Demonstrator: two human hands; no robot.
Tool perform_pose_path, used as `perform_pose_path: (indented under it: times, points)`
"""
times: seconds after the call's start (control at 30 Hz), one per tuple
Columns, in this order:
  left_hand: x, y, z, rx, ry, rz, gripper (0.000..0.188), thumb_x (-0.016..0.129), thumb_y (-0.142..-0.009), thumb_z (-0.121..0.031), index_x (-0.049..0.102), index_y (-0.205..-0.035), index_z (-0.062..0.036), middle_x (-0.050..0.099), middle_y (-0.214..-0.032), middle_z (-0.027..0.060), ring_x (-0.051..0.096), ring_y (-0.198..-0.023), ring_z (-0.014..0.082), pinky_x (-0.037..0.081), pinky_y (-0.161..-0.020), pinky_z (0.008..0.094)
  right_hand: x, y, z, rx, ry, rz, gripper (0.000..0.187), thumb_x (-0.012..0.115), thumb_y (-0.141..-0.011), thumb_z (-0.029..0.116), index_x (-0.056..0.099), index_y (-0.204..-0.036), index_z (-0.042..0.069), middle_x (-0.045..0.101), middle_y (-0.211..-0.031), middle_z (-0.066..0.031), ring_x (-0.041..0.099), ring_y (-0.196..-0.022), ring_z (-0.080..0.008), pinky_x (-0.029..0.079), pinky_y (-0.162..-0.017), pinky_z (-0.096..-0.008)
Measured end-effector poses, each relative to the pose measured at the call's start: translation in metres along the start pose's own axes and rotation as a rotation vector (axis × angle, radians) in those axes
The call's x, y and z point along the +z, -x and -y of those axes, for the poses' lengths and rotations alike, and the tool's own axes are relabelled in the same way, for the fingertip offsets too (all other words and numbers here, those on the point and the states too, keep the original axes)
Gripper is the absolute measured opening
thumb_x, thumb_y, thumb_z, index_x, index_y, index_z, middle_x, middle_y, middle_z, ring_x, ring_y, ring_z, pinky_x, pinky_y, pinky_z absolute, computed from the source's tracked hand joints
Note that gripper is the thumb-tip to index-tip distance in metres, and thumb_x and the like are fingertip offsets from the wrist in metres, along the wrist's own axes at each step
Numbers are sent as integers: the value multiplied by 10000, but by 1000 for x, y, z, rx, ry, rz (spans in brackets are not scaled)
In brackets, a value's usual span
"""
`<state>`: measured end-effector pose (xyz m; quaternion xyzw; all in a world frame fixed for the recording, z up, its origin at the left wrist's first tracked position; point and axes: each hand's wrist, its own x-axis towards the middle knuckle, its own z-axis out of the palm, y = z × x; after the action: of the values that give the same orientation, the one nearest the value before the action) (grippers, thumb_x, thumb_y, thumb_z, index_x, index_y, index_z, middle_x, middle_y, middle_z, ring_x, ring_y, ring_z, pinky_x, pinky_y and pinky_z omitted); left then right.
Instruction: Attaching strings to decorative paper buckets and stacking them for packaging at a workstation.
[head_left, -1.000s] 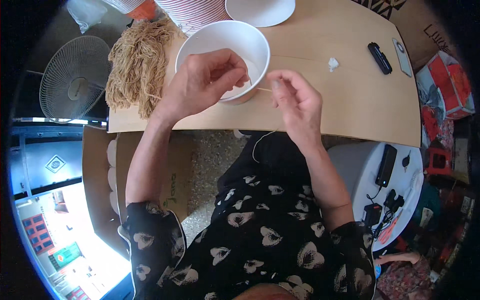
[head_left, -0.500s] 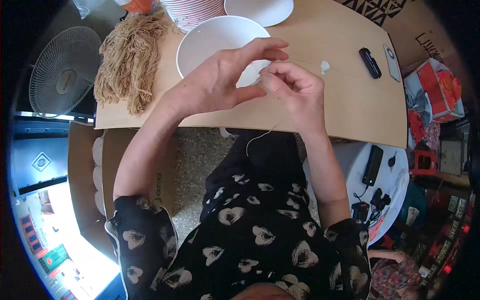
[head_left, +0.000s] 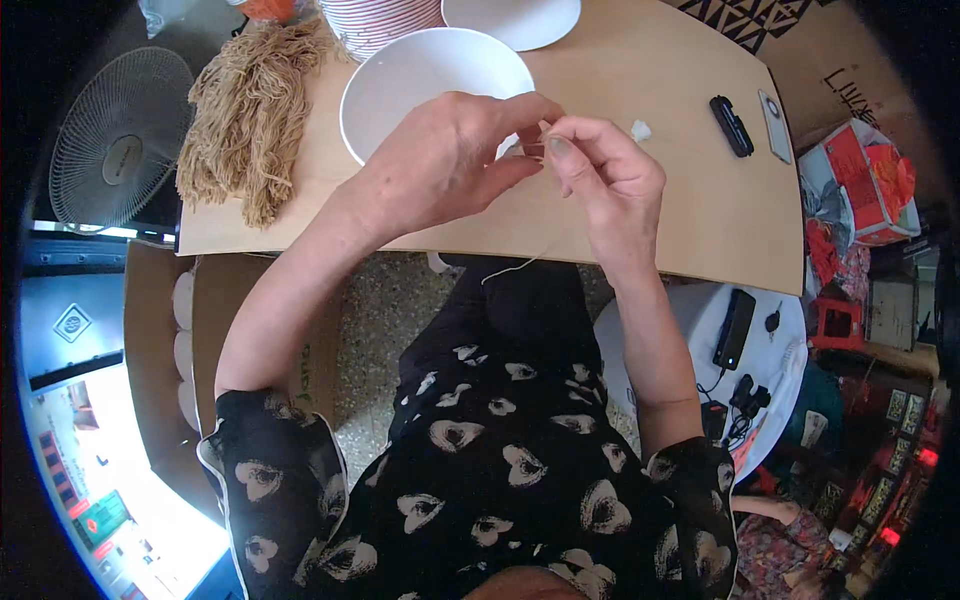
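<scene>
Left hand [head_left: 440,165]: raised over the worktop [head_left: 640,215], fingertips pinched together on a thin pale thread [head_left: 515,266], meeting the right hand's fingertips.
Right hand [head_left: 605,180]: thumb and forefinger pinched on the same thread, the other fingers curled in; it touches the left hand at the fingertips.
Thread: one loose end hangs below the hands, past the worktop's near edge, over the dark lap; the part between the fingertips is too fine to make out.
White bowl [head_left: 420,75]: on the worktop just behind the left hand, partly hidden by it.
Yarn bundle [head_left: 250,115]: a tan heap of strands lying well to the left of the left hand.
Striped bowls [head_left: 375,25]: a stack behind the white bowl, far from the hands.
White plate [head_left: 515,15]: at the far edge, behind both hands.
Small white scrap [head_left: 640,130]: just right of the right hand.
Black device [head_left: 731,125]: further right, well apart from the hands.
Fan [head_left: 118,140]: on the floor, far left.
</scene>
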<state>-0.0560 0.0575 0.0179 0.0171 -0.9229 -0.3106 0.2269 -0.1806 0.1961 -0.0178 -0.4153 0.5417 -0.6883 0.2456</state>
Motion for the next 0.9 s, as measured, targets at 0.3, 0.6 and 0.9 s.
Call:
perform_pose_path:
  times: [0.3,0.6,0.9]
  points:
    - [3,1,6,35,24,41,222,691,-835,-40,677,-1057,-48,649,-740,79,562,-578,138,466,-538,289,-12,-2,14,-94,42,12,147,597,-979,139,612,-953,-5,576,-734,14,533,-661,-47,435,-608,-199]
    - [-9,-12,-17,-233,262,220,231,656,-905,-68,648,-1129,-11,667,-778,30,567,-609,57,436,-514,229,-23,-1,18,-20,144,39,106,690,-906,92,703,-942,-7,636,-786,18,527,-680,-21,423,-613,-183]
    - [-7,-11,-7,-454,708,298,233,522,-1024,-181,636,-1051,21,652,-830,22,635,-726,67,507,-631,196,-29,12,18,116,49,-49,139,693,-871,31,700,-999,-23,674,-897,-25,577,-795,-66,432,-729,-196]
